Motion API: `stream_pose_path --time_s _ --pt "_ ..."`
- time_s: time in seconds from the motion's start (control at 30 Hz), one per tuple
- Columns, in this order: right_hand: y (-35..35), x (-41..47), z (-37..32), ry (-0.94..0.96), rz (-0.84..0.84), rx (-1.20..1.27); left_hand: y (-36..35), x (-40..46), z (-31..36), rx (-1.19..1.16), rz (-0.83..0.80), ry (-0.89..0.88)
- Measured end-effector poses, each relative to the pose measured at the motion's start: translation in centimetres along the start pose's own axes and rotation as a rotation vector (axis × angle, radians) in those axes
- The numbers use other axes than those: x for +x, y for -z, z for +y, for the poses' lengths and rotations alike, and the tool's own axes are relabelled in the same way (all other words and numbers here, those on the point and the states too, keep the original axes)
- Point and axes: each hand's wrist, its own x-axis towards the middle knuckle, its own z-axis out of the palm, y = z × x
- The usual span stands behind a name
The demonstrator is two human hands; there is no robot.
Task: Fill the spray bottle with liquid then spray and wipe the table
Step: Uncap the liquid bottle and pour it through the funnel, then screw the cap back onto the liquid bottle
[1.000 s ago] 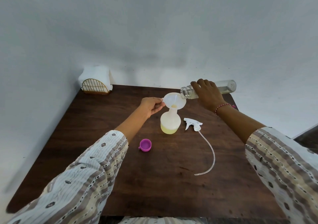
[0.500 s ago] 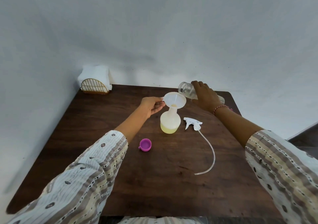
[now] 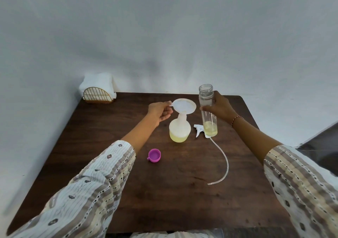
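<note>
At the centre of the dark wooden surface [image 3: 164, 192], the spray bottle [image 3: 179, 130] stands part-filled with yellow liquid, a white funnel [image 3: 184, 105] in its neck. The left hand [image 3: 160, 111] pinches the funnel's tab; the right hand [image 3: 220, 108] grips an upright clear bottle [image 3: 208, 110] at 3 o'clock. The spray head [image 3: 199, 129] lies behind it; a pink cap [image 3: 154, 155] sits at 7 o'clock.
</note>
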Motion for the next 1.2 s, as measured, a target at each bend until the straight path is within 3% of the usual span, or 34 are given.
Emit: stream_pose_path --time_s 0.53,0.6,0.73,0.8,1.0,1.2 --pt "-1.4 -1.7 0.5 -0.026 0.061 0.081 1.0 0.7 -2.0 0.084 0.088 -0.025" --pt "-2.0 -2.2 0.6 -0.049 0.087 0.091 2.0 1.2 -3.8 0.278 0.115 -0.051" --pt "-3.6 -3.7 1.1 -0.104 0.141 0.124 4.2 1.6 -7.6 0.958 0.12 -0.157" --pt "-4.6 -4.5 1.4 -0.13 0.166 0.166 5.0 1.4 -9.1 1.176 0.071 -0.165" --pt "-6.7 -6.6 1.4 -0.127 0.206 0.171 5.8 0.4 -12.1 1.465 -0.102 -0.13" --pt "-7.9 -7.9 1.4 -0.148 0.249 0.175 5.0 -0.5 -12.9 1.633 -0.198 -0.28"
